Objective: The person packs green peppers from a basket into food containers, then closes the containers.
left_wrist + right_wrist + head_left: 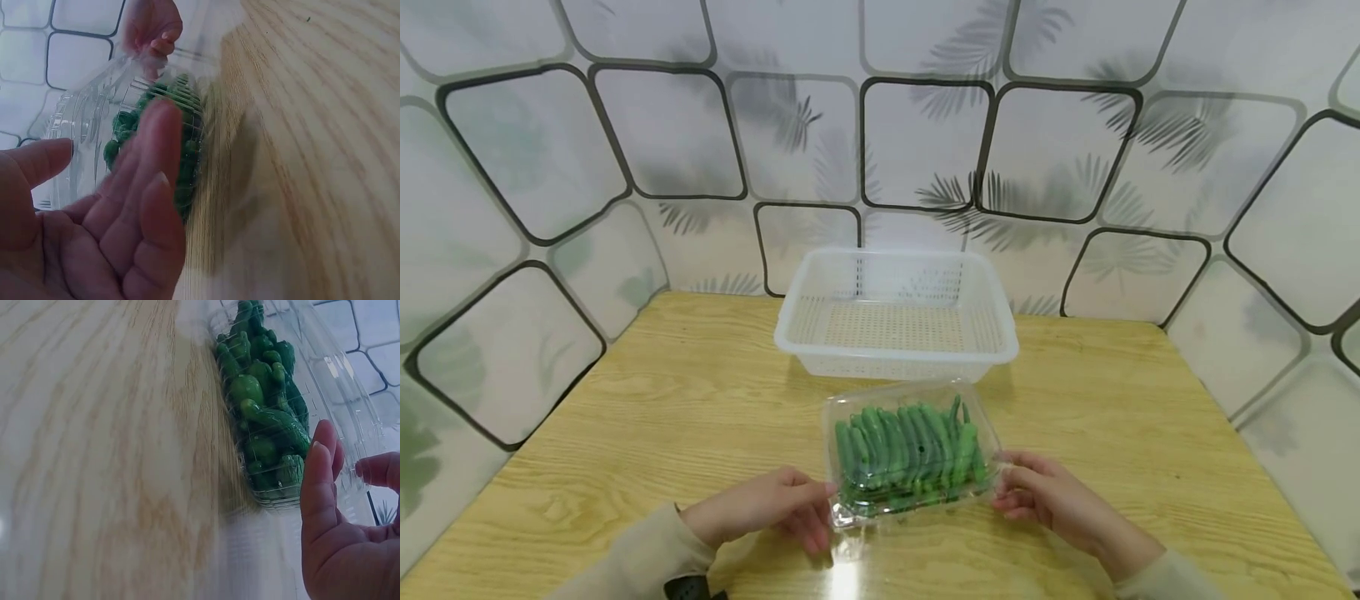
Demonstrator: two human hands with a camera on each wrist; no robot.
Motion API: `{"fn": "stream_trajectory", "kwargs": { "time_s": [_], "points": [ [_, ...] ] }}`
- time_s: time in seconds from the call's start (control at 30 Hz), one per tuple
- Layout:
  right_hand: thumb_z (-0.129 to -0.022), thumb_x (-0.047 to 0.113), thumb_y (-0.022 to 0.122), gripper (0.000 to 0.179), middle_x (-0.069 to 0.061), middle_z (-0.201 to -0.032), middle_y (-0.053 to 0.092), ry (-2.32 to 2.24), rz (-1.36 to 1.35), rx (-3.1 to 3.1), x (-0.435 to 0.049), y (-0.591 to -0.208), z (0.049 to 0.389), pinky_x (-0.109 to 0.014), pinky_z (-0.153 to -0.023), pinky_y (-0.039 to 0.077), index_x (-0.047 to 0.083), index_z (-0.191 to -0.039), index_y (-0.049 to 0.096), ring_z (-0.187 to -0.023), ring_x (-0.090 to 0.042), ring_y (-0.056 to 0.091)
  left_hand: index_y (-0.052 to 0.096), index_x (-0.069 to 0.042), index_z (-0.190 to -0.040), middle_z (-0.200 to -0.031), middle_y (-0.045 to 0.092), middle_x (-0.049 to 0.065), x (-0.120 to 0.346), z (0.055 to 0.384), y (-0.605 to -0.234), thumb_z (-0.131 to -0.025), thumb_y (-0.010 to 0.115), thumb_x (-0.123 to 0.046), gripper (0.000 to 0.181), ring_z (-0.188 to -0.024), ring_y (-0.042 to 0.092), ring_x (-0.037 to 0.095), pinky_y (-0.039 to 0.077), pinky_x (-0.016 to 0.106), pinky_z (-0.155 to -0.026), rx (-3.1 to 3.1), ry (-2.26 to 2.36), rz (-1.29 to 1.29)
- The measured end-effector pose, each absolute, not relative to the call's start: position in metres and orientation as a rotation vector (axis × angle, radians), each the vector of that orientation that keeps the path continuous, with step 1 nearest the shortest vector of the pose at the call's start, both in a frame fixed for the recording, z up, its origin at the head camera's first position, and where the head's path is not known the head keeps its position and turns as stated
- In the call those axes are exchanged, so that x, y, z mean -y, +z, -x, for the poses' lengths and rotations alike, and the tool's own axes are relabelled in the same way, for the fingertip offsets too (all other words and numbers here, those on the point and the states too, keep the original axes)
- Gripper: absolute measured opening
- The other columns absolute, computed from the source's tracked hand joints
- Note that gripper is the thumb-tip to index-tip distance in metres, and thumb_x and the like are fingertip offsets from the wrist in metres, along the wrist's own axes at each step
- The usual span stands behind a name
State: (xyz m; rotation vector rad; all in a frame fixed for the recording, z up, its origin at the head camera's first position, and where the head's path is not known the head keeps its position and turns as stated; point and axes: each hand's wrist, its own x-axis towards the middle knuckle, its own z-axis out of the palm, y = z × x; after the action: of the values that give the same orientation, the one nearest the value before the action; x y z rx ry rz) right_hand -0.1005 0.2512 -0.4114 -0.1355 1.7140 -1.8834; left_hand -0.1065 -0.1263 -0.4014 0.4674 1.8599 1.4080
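A clear plastic clamshell box [917, 450] filled with green peppers or similar long green vegetables [898, 442] stands at the front middle of the wooden table, turned slightly askew. At its left front corner is my left hand [793, 504], the thumb by the rim and the fingers fairly straight along the side; the left wrist view shows the fingers [161, 140] in front of the box wall. My right hand [1045, 496] pinches the right edge of the box, with the thumb [380, 470] at the rim and the fingers [320, 481] against the side wall.
Directly behind the box, a white perforated plastic basket [895, 354] stands on the wooden table [685, 400]. Patterned wall panels [925, 142] enclose the table at the back and both sides. A dark band [687, 587] is on my left wrist.
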Motion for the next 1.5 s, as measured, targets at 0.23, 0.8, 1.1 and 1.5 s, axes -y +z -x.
{"fn": "stream_trajectory", "kwargs": {
  "time_s": [0.23, 0.8, 1.1, 1.5],
  "points": [
    [-0.098, 0.018, 0.046, 0.04, -0.007, -0.093, 0.063, -1.896, 0.152, -1.654, -0.251, -0.413, 0.096, -0.025, -0.072, 0.052, -0.01, -0.126, 0.039, -0.082, -0.013, 0.065, 0.065, 0.005, -0.09, -0.08, 0.07, 0.015, 0.123, 0.102, -0.403, -0.097, 0.045, -0.036, 0.047, -0.067, 0.067, 0.018, 0.05, 0.028, -0.059, -1.794, 1.437, -0.491],
    [-0.101, 0.024, 0.038, 0.032, 0.002, -0.077, 0.064, -1.835, 0.218, -1.594, -0.244, -0.417, 0.091, -0.02, -0.061, 0.051, 0.006, -0.093, 0.063, -0.066, -0.004, 0.06, 0.06, 0.003, -0.089, -0.081, 0.069, 0.011, 0.119, 0.108, -0.41, -0.092, 0.055, -0.023, 0.026, -0.068, 0.065, 0.015, 0.048, 0.026, -0.059, -1.809, 1.605, -0.323],
    [-0.101, 0.022, 0.04, 0.029, 0.004, -0.076, 0.06, -1.835, 0.224, -1.558, -0.244, -0.415, 0.09, -0.019, -0.061, 0.049, 0.004, -0.099, 0.062, -0.066, -0.003, 0.056, 0.061, -0.003, -0.088, -0.081, 0.069, 0.007, 0.12, 0.114, -0.413, -0.09, 0.055, -0.018, 0.016, -0.069, 0.065, 0.012, 0.048, 0.022, -0.059, -1.709, 1.662, -0.268],
    [-0.101, 0.02, 0.039, 0.028, 0.004, -0.076, 0.061, -1.873, 0.247, -1.56, -0.242, -0.418, 0.089, -0.019, -0.06, 0.05, 0.005, -0.099, 0.063, -0.065, -0.003, 0.058, 0.061, 0.003, -0.095, -0.083, 0.069, 0.007, 0.122, 0.116, -0.412, -0.091, 0.053, -0.015, 0.02, -0.071, 0.066, 0.013, 0.05, 0.024, -0.062, -1.712, 1.678, -0.256]
  ]
}}
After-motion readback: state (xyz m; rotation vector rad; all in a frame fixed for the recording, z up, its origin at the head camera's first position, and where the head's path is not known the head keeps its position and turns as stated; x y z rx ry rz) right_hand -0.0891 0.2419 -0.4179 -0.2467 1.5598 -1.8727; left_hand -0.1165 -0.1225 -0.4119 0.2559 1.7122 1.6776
